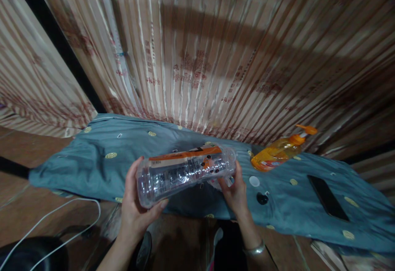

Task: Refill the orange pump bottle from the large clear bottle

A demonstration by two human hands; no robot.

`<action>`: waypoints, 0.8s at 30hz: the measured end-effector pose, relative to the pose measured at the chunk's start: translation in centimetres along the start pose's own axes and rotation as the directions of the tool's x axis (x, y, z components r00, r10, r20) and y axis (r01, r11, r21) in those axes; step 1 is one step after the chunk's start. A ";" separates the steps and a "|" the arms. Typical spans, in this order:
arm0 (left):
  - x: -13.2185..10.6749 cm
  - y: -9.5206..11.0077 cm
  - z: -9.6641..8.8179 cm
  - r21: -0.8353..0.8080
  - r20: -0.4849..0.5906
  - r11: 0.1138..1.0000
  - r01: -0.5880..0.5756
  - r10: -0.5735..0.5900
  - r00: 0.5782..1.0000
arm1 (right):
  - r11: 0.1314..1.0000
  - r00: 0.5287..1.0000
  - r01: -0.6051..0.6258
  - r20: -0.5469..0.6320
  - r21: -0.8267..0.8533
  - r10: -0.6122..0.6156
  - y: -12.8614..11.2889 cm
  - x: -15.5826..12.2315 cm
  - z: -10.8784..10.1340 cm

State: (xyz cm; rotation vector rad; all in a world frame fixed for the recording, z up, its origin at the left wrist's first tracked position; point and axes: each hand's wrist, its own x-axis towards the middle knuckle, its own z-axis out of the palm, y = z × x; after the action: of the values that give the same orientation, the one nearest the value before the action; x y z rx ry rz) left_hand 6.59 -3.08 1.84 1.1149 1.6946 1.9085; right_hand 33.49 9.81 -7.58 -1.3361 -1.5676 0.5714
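A large clear plastic bottle point(182, 176) with an orange label lies sideways in the air above the cloth-covered surface. My left hand point(137, 197) wraps around its broad end at the left, thumb along the lower side. My right hand point(234, 188) grips the narrower end at the right, fingers closed against it. Crumpled clear plastic shows just below that end, partly behind my fingers. On the cloth close to my right hand lie a white round disc point(254, 181) and a small black round piece point(262, 198).
An orange pump bottle point(276, 154) with amber liquid stands at the back right. A black phone point(328, 198) lies farther right on the teal cloth point(92, 160). Striped curtains point(197, 65) hang behind. A white cable point(61, 211) loops at the lower left.
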 end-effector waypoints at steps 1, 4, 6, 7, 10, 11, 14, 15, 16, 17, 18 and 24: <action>0.0 -0.1 0.0 -0.004 -0.001 1.000 0.000 0.000 1.000 | 1.000 1.000 0.004 -0.010 -0.004 -0.004 -0.1 -0.1 0.1; 0.1 -0.6 -0.4 -0.012 -0.001 1.000 -0.005 0.005 1.000 | 1.000 1.000 0.012 -0.012 -0.001 -0.012 -0.4 -0.2 0.4; 0.3 -1.1 -0.8 -0.003 0.028 1.000 -0.008 0.008 1.000 | 1.000 1.000 0.014 -0.023 0.001 -0.014 -0.5 -0.3 0.5; 0.4 -1.3 -1.0 0.004 0.041 1.000 -0.012 0.011 0.999 | 1.000 0.999 0.014 -0.034 0.000 -0.014 -0.6 -0.3 0.5; 0.6 -1.6 -1.2 0.025 0.070 1.000 -0.019 0.017 0.997 | 1.000 0.999 0.007 -0.037 -0.004 -0.007 -0.6 -0.3 0.5; 0.6 -1.5 -1.2 0.024 0.059 0.999 -0.020 0.019 0.998 | 1.000 0.999 0.003 -0.035 -0.003 -0.003 -0.6 -0.3 0.5; 0.3 -0.9 -0.6 0.008 0.014 1.000 -0.020 0.020 1.000 | 1.000 1.000 -0.004 -0.007 0.011 0.004 -0.2 -0.1 0.2; 0.2 -0.7 -0.5 0.004 0.000 1.000 -0.020 0.020 1.000 | 1.000 1.000 -0.001 0.011 0.019 0.001 -0.1 0.0 0.0; 0.1 -0.5 -0.3 0.004 -0.004 1.000 -0.021 0.021 1.000 | 1.000 1.000 0.004 0.031 0.027 -0.004 0.1 0.1 -0.1; 0.1 -0.4 -0.2 0.006 -0.002 1.000 -0.020 0.020 1.000 | 0.999 0.999 0.008 0.042 0.032 -0.009 0.3 0.2 -0.2; 0.1 -0.2 -0.1 0.007 0.002 1.000 -0.016 0.016 1.000 | 0.999 0.999 0.010 0.047 0.033 -0.012 0.5 0.2 -0.4; 0.1 -0.3 -0.3 -0.002 0.021 1.000 0.003 -0.003 1.000 | 1.000 0.998 -0.008 0.058 0.014 0.007 0.7 0.2 -0.6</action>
State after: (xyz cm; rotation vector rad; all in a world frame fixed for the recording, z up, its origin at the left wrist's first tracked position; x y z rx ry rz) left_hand 6.20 -3.14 1.57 1.1268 1.6814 1.8895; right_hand 34.34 10.12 -7.86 -1.3254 -1.6035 0.6299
